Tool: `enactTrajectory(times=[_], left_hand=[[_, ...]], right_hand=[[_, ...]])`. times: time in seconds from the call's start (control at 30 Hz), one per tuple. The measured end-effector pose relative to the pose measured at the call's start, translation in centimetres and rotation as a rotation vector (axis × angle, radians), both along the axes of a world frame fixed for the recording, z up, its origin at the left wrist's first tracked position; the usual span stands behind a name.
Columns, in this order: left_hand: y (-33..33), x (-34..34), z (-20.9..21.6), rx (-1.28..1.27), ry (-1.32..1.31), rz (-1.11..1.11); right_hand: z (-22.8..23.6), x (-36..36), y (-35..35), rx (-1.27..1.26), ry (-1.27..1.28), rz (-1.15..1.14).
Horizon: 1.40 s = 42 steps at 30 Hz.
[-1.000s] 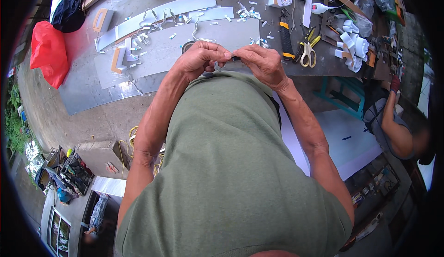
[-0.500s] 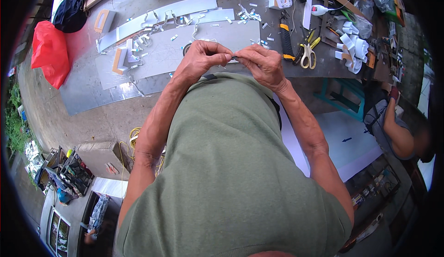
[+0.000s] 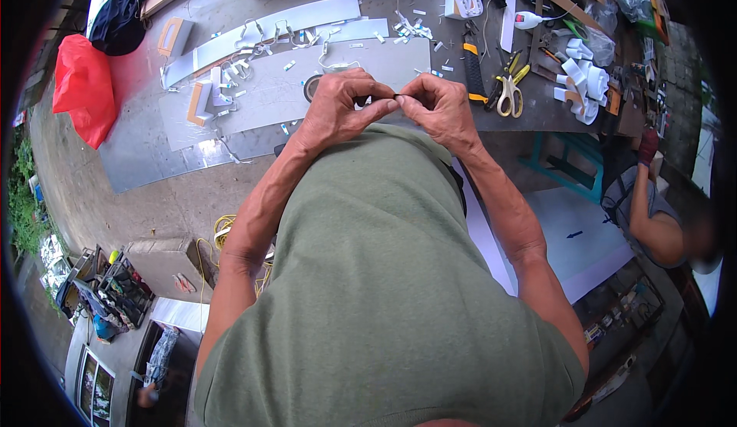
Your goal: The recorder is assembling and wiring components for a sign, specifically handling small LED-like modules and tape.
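Small dark piece point(image 3: 397, 95) sits pinched between curled bare fingers point(image 3: 378, 110).

Scissors point(image 3: 510, 89) lie on the table point(image 3: 434, 4), right of the right grip point(image 3: 444, 112).

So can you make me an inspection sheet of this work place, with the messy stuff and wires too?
Surface: grey table with a flat grey sheet on it.
Job's things: small dark piece, too small to identify.
Clutter: scissors and curled white strips on the right; red bag at the left.
Fingers: those of the left hand and right hand meet, pinching the dark piece.
Cables: white wire beyond the left hand; yellow cable heaped below, left of the person.
Surroundings: teal stand and another person at the right.
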<state>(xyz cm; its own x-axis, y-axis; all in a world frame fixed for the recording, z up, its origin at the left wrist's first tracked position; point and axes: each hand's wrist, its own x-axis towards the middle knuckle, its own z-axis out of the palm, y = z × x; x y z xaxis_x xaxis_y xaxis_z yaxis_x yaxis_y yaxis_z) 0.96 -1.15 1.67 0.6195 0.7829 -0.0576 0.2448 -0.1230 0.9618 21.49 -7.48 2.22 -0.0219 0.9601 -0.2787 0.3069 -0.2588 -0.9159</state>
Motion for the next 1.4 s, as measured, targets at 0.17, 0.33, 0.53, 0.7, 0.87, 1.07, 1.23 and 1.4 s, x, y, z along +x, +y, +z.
enactTrajectory(times=[0.17,0.33,0.53,0.7,0.87,1.07,1.23,1.4], left_hand=[[0.0,-0.2,-1.2,-0.248,0.002,0.014],[0.2,-0.3,-1.3,-0.554,-0.082,0.093],[0.4,-0.5,-1.2,-0.602,-0.083,0.118],[0.8,-0.8,-1.0,-0.624,-0.025,0.085],[0.7,-0.7,-0.5,-0.499,0.088,0.096],[0.5,-0.2,-0.4,-0.367,0.159,0.114],[0.3,-0.3,-0.6,-0.336,0.158,0.116],[-0.1,-0.1,-0.6,-0.313,0.144,0.124]], right_hand=[[0.1,-0.2,-0.6,0.002,-0.059,0.026],[-0.1,-1.4,-0.9,0.019,0.033,-0.078],[-0.2,-1.1,-0.2,0.480,-0.169,0.049],[-0.4,-0.9,0.4,0.547,-0.247,0.088],[-0.7,-0.5,0.6,0.515,-0.254,0.068],[-0.6,-0.4,0.7,0.458,-0.241,0.070],[-0.6,-0.2,0.5,0.528,-0.289,0.132],[-0.4,-0.1,0.4,0.544,-0.360,0.230]])
